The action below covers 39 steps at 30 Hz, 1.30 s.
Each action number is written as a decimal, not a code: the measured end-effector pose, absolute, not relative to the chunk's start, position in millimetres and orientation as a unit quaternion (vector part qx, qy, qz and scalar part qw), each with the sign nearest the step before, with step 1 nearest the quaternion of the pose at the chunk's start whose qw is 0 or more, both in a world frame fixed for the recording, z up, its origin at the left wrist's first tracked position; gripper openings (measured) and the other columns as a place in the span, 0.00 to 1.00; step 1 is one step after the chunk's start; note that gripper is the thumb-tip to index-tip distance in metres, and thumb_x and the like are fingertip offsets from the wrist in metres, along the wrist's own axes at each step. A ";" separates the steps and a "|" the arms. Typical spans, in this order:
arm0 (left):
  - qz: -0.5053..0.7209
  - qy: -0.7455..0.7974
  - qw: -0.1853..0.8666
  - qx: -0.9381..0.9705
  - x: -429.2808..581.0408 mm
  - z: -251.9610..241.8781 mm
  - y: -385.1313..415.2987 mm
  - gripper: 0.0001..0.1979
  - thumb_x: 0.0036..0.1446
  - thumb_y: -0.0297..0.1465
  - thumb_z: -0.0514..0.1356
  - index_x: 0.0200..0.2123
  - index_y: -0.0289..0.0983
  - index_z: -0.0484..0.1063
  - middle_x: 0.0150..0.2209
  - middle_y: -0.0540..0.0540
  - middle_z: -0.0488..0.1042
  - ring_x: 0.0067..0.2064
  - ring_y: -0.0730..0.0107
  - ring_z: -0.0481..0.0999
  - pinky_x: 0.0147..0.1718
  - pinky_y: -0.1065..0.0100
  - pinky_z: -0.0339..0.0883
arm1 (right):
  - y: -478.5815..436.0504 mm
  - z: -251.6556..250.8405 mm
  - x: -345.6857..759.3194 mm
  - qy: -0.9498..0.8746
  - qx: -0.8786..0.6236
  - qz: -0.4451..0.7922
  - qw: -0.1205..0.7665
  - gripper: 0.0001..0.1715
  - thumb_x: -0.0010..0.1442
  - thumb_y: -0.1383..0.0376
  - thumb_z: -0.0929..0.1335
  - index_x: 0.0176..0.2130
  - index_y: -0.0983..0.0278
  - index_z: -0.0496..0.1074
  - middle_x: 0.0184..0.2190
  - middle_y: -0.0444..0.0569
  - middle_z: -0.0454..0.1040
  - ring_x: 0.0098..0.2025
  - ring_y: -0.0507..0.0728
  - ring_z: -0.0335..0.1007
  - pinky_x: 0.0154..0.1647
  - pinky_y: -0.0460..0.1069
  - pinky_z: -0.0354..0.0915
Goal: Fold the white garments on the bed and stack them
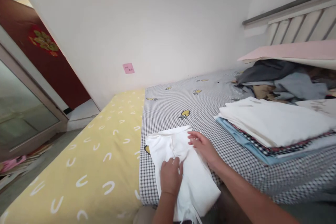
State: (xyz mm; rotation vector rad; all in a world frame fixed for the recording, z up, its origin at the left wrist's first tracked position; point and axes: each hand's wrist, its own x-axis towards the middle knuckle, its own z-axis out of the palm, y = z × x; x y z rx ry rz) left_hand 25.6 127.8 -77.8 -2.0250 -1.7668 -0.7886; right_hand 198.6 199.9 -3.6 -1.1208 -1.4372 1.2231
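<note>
A white garment (198,182) lies partly folded on the checked bedspread, right in front of me. Thin white cords show at its near end; its exact kind I cannot make out. My left hand (171,176) rests on the middle of the cloth, fingers curled into it where creases gather. At the upper right edge of the garment is my right hand (206,148), its fingers stretched out and slightly apart, touching the cloth. To the right lies a stack of folded clothes (275,122), with white pieces on top and light blue and checked ones beneath.
The bed cover is yellow (105,154) on the left and black-and-white checked (168,108) on the right. Behind the stack is a heap of grey and brown clothes (283,78) under a pink-topped slab (291,50). A white wall (157,24) closes off the far side.
</note>
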 end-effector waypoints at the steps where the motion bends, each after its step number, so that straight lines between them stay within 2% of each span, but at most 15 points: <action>1: -0.296 -0.624 0.142 -0.709 25.0 -76.5 128.2 0.08 0.65 0.30 0.57 0.34 0.40 0.75 0.28 0.49 0.77 0.30 0.63 0.76 0.33 0.63 0.67 | 193.6 -13.2 210.4 -0.565 -0.485 0.491 0.452 0.31 0.56 0.54 0.67 0.58 0.60 0.70 0.55 0.55 0.74 0.45 0.59 0.76 0.51 0.58 0.71; 4: -0.348 -0.624 0.085 -0.694 22.4 -72.8 125.8 0.08 0.66 0.31 0.56 0.40 0.40 0.76 0.34 0.47 0.80 0.35 0.64 0.79 0.37 0.63 0.72 | 173.5 -36.5 224.3 -0.566 -0.485 0.537 0.396 0.39 0.48 0.57 0.71 0.59 0.60 0.69 0.52 0.55 0.76 0.45 0.61 0.76 0.47 0.58 0.72; 7: -0.408 -0.608 -0.003 -0.681 17.7 -71.1 112.3 0.12 0.66 0.32 0.55 0.49 0.40 0.75 0.44 0.45 0.81 0.46 0.65 0.81 0.47 0.62 0.75 | 155.3 -41.1 221.2 -0.583 -0.442 0.572 0.371 0.32 0.44 0.57 0.74 0.49 0.63 0.75 0.45 0.54 0.80 0.46 0.64 0.76 0.49 0.59 0.71; 9: -0.451 -0.590 -0.106 -0.661 12.1 -72.2 96.2 0.18 0.63 0.32 0.58 0.56 0.41 0.72 0.53 0.43 0.79 0.55 0.63 0.78 0.55 0.59 0.73 | 144.6 -35.5 221.2 -0.577 -0.452 0.556 0.392 0.27 0.43 0.54 0.75 0.42 0.64 0.78 0.43 0.54 0.81 0.46 0.65 0.76 0.48 0.59 0.70; 11: -0.464 -0.587 -0.196 -0.634 4.1 -74.2 77.4 0.26 0.58 0.32 0.61 0.61 0.42 0.68 0.61 0.43 0.75 0.62 0.60 0.74 0.61 0.56 0.69 | 134.3 -27.6 225.8 -0.555 -0.457 0.558 0.414 0.28 0.46 0.49 0.75 0.41 0.64 0.79 0.43 0.54 0.81 0.44 0.65 0.76 0.47 0.58 0.70; 13: -0.458 -0.604 -0.260 -0.598 -4.6 -73.5 60.3 0.28 0.54 0.32 0.62 0.60 0.42 0.70 0.61 0.44 0.76 0.62 0.58 0.74 0.62 0.55 0.68 | 124.8 -19.8 232.9 -0.529 -0.440 0.597 0.411 0.31 0.49 0.43 0.74 0.41 0.63 0.79 0.40 0.53 0.82 0.42 0.64 0.77 0.45 0.57 0.70; 16: -0.455 -0.631 -0.319 -0.542 -14.7 -56.6 48.7 0.24 0.51 0.36 0.63 0.53 0.41 0.76 0.54 0.44 0.80 0.56 0.55 0.78 0.57 0.55 0.72 | 118.0 -8.1 240.0 -0.506 -0.420 0.643 0.393 0.35 0.48 0.39 0.74 0.41 0.64 0.80 0.37 0.52 0.82 0.40 0.64 0.78 0.44 0.56 0.70; 21: -0.461 -0.626 -0.353 -0.521 -20.6 23.8 91.5 0.24 0.50 0.41 0.65 0.50 0.41 0.76 0.47 0.45 0.83 0.47 0.56 0.81 0.48 0.57 0.76 | 156.3 21.4 226.4 -0.501 -0.421 0.623 0.429 0.33 0.49 0.41 0.74 0.42 0.64 0.79 0.36 0.52 0.82 0.40 0.63 0.78 0.42 0.55 0.71; 24: -0.463 -0.618 -0.345 -0.533 -29.1 72.4 149.9 0.25 0.48 0.40 0.66 0.50 0.40 0.75 0.42 0.45 0.82 0.42 0.58 0.81 0.44 0.58 0.76 | 210.0 38.6 206.8 -0.509 -0.421 0.578 0.480 0.30 0.52 0.44 0.73 0.43 0.65 0.79 0.34 0.50 0.82 0.39 0.63 0.78 0.38 0.53 0.71; 27: -0.447 -0.642 -0.295 -0.548 -46.7 90.6 212.4 0.26 0.54 0.41 0.64 0.55 0.41 0.72 0.44 0.44 0.81 0.42 0.61 0.80 0.45 0.59 0.75 | 267.2 41.6 185.9 -0.559 -0.440 0.498 0.496 0.27 0.58 0.46 0.68 0.44 0.65 0.78 0.36 0.50 0.82 0.39 0.62 0.78 0.38 0.52 0.70; 29: -0.405 -0.687 -0.216 -0.563 -61.1 83.5 245.3 0.30 0.56 0.40 0.64 0.61 0.41 0.68 0.47 0.43 0.79 0.46 0.59 0.79 0.50 0.57 0.73 | 297.0 32.4 175.0 -0.620 -0.497 0.410 0.447 0.24 0.62 0.49 0.65 0.44 0.63 0.78 0.37 0.50 0.81 0.41 0.61 0.77 0.40 0.52 0.69; 32: -0.358 -0.744 -0.136 -0.548 -80.5 59.9 268.9 0.37 0.55 0.38 0.64 0.67 0.38 0.60 0.55 0.35 0.73 0.56 0.50 0.75 0.57 0.47 0.67 | 319.9 8.7 168.0 -0.660 -0.573 0.324 0.363 0.22 0.60 0.57 0.68 0.53 0.60 0.76 0.42 0.52 0.80 0.45 0.63 0.76 0.47 0.56 0.67; 34: -0.360 -0.760 -0.085 -0.535 -89.3 47.8 265.6 0.34 0.60 0.39 0.60 0.67 0.38 0.58 0.60 0.31 0.68 0.61 0.46 0.71 0.59 0.42 0.64 | 321.1 -5.1 169.5 -0.665 -0.598 0.282 0.346 0.29 0.58 0.62 0.68 0.59 0.58 0.72 0.51 0.56 0.77 0.51 0.66 0.74 0.53 0.60 0.64; 36: -0.370 -0.757 -0.008 -0.538 -92.9 43.1 249.6 0.28 0.64 0.39 0.54 0.65 0.38 0.61 0.61 0.32 0.68 0.61 0.48 0.71 0.60 0.41 0.63 | 314.7 -12.7 174.7 -0.682 -0.601 0.224 0.351 0.32 0.59 0.64 0.67 0.62 0.56 0.69 0.61 0.58 0.70 0.57 0.67 0.69 0.57 0.63 0.61; 39: -0.368 -0.718 0.089 -0.584 -85.6 41.7 212.7 0.19 0.67 0.33 0.48 0.55 0.40 0.72 0.55 0.36 0.74 0.59 0.51 0.73 0.60 0.43 0.63 | 295.7 -14.7 188.1 -0.675 -0.554 0.248 0.419 0.33 0.60 0.61 0.65 0.64 0.55 0.66 0.64 0.56 0.66 0.55 0.64 0.70 0.56 0.61 0.64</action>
